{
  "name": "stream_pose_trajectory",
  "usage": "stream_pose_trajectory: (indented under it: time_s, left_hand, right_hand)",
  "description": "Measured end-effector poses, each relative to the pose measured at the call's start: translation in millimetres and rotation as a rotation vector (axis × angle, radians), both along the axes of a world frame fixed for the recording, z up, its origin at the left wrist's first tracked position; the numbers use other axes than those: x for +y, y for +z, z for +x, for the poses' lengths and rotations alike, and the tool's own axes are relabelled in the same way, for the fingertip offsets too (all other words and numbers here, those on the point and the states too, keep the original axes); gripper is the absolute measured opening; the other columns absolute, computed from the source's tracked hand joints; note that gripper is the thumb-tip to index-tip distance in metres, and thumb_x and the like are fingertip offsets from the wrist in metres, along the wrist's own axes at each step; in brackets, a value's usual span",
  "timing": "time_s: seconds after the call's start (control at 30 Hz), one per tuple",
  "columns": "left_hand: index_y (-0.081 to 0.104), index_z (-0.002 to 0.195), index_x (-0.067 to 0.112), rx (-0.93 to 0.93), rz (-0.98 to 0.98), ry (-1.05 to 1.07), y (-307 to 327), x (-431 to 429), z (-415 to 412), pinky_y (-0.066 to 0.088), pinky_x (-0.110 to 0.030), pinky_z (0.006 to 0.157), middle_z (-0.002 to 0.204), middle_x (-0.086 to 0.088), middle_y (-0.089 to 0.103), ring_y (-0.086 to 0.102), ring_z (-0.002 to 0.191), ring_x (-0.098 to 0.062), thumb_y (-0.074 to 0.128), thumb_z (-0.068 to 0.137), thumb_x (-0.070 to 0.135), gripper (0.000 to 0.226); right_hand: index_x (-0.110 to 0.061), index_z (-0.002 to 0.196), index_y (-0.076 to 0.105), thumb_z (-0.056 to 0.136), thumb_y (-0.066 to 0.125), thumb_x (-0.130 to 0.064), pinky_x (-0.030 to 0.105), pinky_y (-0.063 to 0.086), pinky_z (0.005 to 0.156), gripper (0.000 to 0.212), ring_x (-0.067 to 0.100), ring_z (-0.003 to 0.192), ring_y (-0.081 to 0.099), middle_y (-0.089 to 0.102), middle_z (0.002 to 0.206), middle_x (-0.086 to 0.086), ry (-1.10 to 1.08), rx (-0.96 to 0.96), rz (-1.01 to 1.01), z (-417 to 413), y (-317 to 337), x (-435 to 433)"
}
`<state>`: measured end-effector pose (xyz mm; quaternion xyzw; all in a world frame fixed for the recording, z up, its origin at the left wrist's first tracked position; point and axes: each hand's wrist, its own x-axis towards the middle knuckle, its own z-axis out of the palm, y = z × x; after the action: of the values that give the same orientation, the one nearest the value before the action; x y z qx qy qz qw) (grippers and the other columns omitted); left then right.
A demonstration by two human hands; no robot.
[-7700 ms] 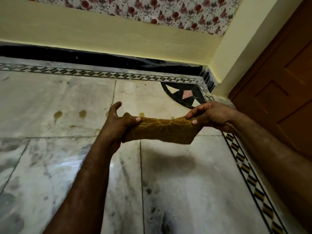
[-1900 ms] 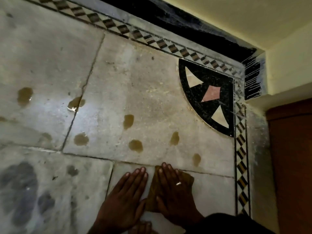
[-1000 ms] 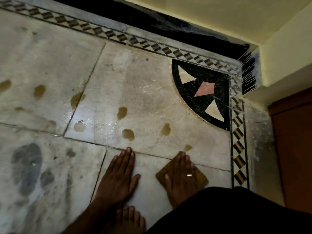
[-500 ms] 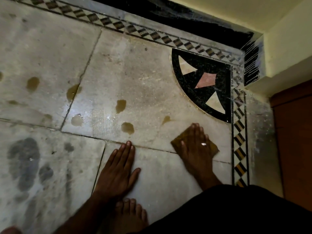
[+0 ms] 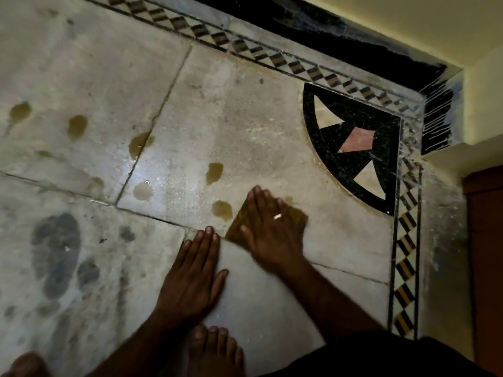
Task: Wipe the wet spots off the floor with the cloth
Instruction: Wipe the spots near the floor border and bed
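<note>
My right hand (image 5: 268,229), with a ring on one finger, presses flat on the folded mustard-yellow cloth (image 5: 238,227) on the marble floor (image 5: 231,118). The cloth lies on a tile seam, mostly hidden under my palm. Just left of the cloth is a brownish wet spot (image 5: 221,209); another wet spot (image 5: 214,171) sits above it. Further wet spots lie to the left (image 5: 143,190), (image 5: 140,142), (image 5: 77,126), (image 5: 19,112). My left hand (image 5: 194,278) rests flat on the floor, fingers together, holding nothing.
A black quarter-circle inlay (image 5: 353,148) fills the floor corner, edged by a chequered border (image 5: 405,240). The yellow wall (image 5: 408,23) and black skirting (image 5: 340,31) run along the top right. A brown door (image 5: 487,254) stands at right. My bare foot (image 5: 215,349) is below my left hand.
My right hand has slid the cloth leftward and slightly nearer along the floor, over the small spot near the inlay, toward the spot by my left hand. My left hand stayed planted.
</note>
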<state>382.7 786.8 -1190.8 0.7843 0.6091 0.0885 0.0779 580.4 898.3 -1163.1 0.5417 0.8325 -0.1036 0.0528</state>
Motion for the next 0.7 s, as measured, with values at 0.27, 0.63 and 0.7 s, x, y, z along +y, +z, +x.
stream_pose_trajectory:
  time_s: [0.27,0.63,0.7]
  left_hand:
    - [0.03,0.155,0.003,0.01,-0.041,-0.04,2,7,-9,0.024,-0.045,0.123,0.165,-0.016,0.026,0.024,0.153,-0.027,0.039,0.102,0.049,0.071]
    - [0.029,0.155,0.001,0.017,-0.059,0.074,3,4,-19,0.021,-0.045,0.124,0.165,-0.017,0.024,0.022,0.154,-0.027,0.035,0.103,0.043,0.067]
    - [0.031,0.154,0.0,0.031,-0.048,0.129,4,3,-24,0.022,-0.047,0.123,0.163,-0.019,0.026,0.025,0.153,-0.029,0.037,0.102,0.04,0.066]
  right_hand:
    - [-0.006,0.162,0.004,0.105,0.013,-0.047,0.056,0.014,0.125,0.071,0.032,0.157,0.007,0.008,0.17,0.018,-0.509,-0.065,0.018,97,5,8]
    - [0.005,0.155,0.027,0.104,0.027,-0.041,0.059,0.028,0.12,0.068,0.044,0.149,0.031,0.027,0.162,0.027,-0.139,-0.065,0.005,-3,-6,-128]
    - [0.0,0.158,0.024,0.101,0.038,-0.042,0.054,0.02,0.124,0.072,0.037,0.153,0.023,0.022,0.166,0.021,0.023,0.0,0.007,-25,-3,-107]
